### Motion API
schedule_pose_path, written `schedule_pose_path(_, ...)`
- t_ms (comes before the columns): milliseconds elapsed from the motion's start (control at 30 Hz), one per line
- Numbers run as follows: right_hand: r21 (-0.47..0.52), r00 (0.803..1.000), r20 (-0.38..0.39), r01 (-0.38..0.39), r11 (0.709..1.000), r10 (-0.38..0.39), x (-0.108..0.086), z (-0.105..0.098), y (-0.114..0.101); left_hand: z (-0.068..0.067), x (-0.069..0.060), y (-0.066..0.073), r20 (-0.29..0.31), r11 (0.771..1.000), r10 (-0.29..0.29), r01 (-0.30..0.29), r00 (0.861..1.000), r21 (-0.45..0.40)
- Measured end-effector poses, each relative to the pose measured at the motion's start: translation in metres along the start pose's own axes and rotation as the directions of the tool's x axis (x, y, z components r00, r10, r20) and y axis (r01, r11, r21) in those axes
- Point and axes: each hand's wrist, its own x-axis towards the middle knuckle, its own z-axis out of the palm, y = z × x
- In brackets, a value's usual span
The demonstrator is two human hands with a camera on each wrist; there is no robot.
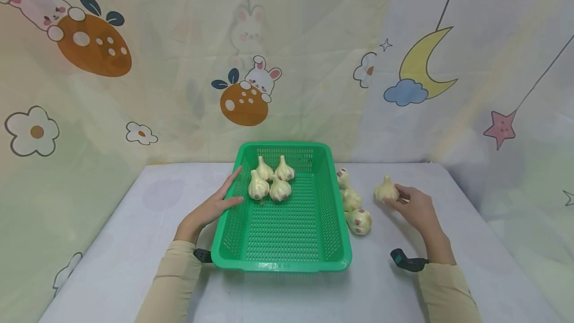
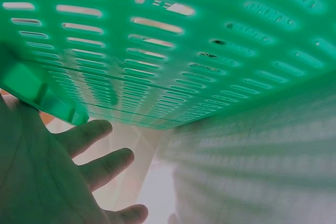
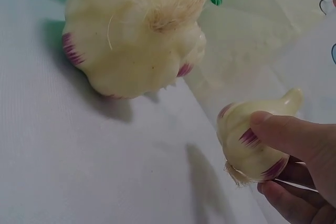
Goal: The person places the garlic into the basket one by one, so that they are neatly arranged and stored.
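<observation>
My right hand [image 1: 414, 208] pinches a garlic bulb [image 1: 386, 191] on the right side; in the right wrist view the thumb lies across this bulb [image 3: 254, 142], with fingers beneath. It looks lifted off the cloth. My left hand [image 1: 211, 212] rests on the left rim of a green plastic basket [image 1: 282, 266], thumb over the edge. In the left wrist view its fingers [image 2: 107, 169] stretch out loosely beside the slotted wall. Inside the basket, several garlic bulbs [image 1: 280, 189] cluster at the far left. Three more bulbs [image 1: 359, 222] lie along the basket's right side.
A white cloth covers the table [image 1: 287, 298]. Behind it hangs a printed curtain [image 1: 179, 88] with rabbits, flowers and a moon. A black wrist camera [image 1: 408, 261] sits at the right wrist, and another [image 1: 203, 255] at the left, close to the basket.
</observation>
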Motion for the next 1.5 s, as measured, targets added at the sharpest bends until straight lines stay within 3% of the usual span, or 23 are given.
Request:
schedule_pose_path(400,0.009,0.995,-0.080,0.055,0.998,-0.054,-0.004,-0.008,-0.018,0.000,-0.001,0.003,0.001,1.000,-0.005,0.005,1.000,-0.005)
schedule_pose_path(1500,0.025,0.973,-0.161,0.169,0.985,-0.163,-0.013,-0.020,-0.062,0.000,0.001,0.000,0.000,1.000,0.008,-0.008,1.000,-0.002)
